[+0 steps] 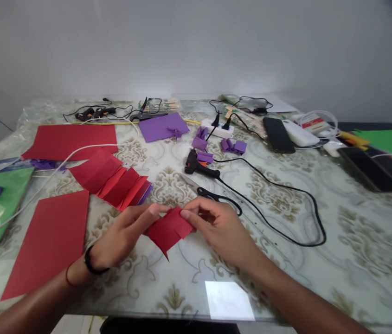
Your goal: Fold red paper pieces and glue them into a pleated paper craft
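Note:
A small piece of red paper (168,232), with a slit near its right end, is held up just above the table. My left hand (126,232) grips its left and upper edge, thumb on top. On the right end, my right hand (216,222) pinches it between thumb and fingers. Just behind my left hand lies a stack of folded red paper pieces (108,178), with some purple at its right end. Black-handled scissors (216,195) rest beyond my right hand, blades pointing left. A black glue gun (201,166) lies on its side behind them, beside purple folded paper bows (233,146).
Red sheets (48,241) lie at the left, near a green packet (1,204). A purple sheet (163,126) and a white power strip (218,128) stand behind. Phones (278,134) lie at the right. The glue gun's cord (316,204) loops across the right side.

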A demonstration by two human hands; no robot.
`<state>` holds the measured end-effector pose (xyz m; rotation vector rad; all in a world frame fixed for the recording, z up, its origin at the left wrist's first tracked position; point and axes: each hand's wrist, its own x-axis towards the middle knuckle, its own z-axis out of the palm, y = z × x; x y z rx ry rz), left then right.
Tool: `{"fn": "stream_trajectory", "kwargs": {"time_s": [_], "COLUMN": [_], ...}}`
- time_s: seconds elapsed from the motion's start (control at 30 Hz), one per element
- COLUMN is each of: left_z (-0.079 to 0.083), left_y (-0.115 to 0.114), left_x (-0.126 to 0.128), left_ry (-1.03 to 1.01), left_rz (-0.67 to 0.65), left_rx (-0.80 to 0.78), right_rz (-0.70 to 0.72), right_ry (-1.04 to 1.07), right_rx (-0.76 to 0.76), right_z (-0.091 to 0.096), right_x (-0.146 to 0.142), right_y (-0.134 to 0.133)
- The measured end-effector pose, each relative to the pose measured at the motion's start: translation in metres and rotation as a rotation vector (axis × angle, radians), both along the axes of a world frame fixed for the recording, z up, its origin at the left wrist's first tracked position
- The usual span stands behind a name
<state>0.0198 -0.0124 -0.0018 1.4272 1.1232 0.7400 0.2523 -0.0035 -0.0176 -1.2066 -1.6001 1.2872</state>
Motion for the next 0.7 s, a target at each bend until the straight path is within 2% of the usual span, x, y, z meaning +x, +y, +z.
{"fn": "stream_trajectory", "kwargs": {"time_s": [0.13,0.3,0.37,0.43,0.53,0.6,0.7], "left_z": [0.003,-0.005,-0.008,-0.009,-0.006,-0.003,-0.001], "left_y": [-0.001,0.0,0.001,0.002,0.0,-0.002,-0.006], "left_x": [-0.001,0.006,0.006,0.005,0.003,0.0,-0.003], "left_ry": [-0.18,-0.054,0.032,0.089,0.056,-0.039,-0.211], "left_rz": [-0.111,0.005,0.036,0.06,0.048,0.018,-0.057], "left_rx": [-0.064,0.014,0.085,0.221,0.407,0.388,0.177], "right_rz": [-0.116,-0.105,-0.073,-0.015,0.078,0.089,0.056], "right_ry": [0.055,0.031,0.017,0.028,0.061,0.078,0.082], "right_rx": [0.025,0.064,0.109,0.194,0.345,0.402,0.451], "right_z": [0.001,0.003,0.004,0.004,0.003,0.002,0.001], "right_x": [0.005,0.005,0.004,0.005,0.009,0.011,0.014], "right_y": [0.003,0.0,-0.001,-0.002,-0.003,-0.003,-0.002]}}
